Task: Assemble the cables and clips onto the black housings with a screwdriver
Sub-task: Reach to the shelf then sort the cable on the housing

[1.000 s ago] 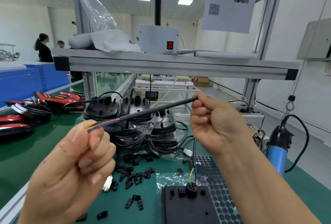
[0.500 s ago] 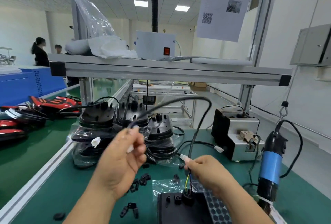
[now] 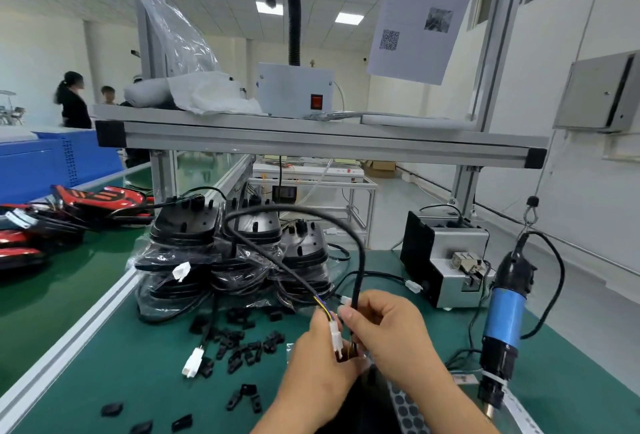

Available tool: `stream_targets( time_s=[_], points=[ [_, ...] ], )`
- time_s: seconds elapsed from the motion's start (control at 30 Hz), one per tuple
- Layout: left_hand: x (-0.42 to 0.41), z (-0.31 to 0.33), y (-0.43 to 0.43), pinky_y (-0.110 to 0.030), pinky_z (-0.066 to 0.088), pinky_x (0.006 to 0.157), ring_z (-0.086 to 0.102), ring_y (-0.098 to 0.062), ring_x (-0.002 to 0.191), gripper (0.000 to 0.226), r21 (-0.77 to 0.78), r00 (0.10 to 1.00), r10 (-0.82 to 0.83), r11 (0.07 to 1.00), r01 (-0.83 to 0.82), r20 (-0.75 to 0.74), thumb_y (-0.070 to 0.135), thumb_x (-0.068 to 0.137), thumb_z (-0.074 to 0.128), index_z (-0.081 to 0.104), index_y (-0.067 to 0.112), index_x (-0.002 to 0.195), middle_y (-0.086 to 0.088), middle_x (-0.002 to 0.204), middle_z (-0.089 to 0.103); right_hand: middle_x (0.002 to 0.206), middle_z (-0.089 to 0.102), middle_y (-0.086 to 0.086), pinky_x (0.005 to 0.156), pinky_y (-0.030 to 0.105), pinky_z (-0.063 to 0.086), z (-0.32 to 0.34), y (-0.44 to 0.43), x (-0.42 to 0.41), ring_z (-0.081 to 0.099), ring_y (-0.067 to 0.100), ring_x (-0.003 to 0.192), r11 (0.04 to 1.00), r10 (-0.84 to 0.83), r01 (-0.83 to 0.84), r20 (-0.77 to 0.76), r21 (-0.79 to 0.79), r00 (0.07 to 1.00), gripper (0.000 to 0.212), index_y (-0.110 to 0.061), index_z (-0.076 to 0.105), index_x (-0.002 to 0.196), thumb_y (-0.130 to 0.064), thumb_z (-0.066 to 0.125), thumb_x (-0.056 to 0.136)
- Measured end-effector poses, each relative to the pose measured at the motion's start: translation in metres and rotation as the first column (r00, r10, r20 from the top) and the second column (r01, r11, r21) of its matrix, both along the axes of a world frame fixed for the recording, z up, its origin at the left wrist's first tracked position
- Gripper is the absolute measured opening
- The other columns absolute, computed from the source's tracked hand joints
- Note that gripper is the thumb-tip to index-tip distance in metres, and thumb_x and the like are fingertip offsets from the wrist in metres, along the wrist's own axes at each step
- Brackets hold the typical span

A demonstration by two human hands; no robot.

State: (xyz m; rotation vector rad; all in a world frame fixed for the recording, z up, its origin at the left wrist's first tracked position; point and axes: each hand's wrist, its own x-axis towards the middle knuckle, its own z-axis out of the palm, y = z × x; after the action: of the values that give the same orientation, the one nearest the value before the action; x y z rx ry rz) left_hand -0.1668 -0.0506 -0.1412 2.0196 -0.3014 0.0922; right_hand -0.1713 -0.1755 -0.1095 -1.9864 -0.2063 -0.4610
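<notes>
A black sheathed cable (image 3: 294, 211) arcs up in a loop over the bench and comes back down to my hands. My left hand (image 3: 320, 369) holds its end, where coloured wires run into a white connector (image 3: 335, 336). Close beside it, my right hand (image 3: 384, 333) pinches the other run of the cable. The black housing below my hands is mostly hidden by them. Several small black clips (image 3: 242, 347) lie scattered on the green mat. A blue electric screwdriver (image 3: 504, 326) hangs at the right.
Stacks of black housings in plastic bags (image 3: 239, 253) stand behind the clips. A loose white connector (image 3: 192, 362) lies on the mat. A grey screw feeder (image 3: 446, 260) sits at the back right. Red and black parts (image 3: 69, 211) lie on the left bench. An aluminium shelf (image 3: 322, 142) spans overhead.
My hands came down from face height and together over the housing. The cable, stretched straight before, now bends in a tall loop, and my left hand has brought its connector end to my right.
</notes>
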Motion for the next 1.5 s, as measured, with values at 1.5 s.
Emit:
stream_targets(
  time_s=[1.5],
  points=[
    [0.016,0.030,0.090,-0.031,0.053,0.057,0.044,-0.011,0.043,0.030,-0.656,0.978,-0.056,0.749,-0.092,-0.202,0.034,0.100,0.043,0.049,0.013,0.079,0.003,0.050,0.044,0.045,0.055,-0.003,0.047,0.014,0.039,-0.012,-0.005,-0.008,0.045,0.004,0.041,0.994,0.028,-0.015,-0.121,0.104,0.992,0.034,-0.015,0.065,0.060,-0.024,0.063,0.092]
  ],
)
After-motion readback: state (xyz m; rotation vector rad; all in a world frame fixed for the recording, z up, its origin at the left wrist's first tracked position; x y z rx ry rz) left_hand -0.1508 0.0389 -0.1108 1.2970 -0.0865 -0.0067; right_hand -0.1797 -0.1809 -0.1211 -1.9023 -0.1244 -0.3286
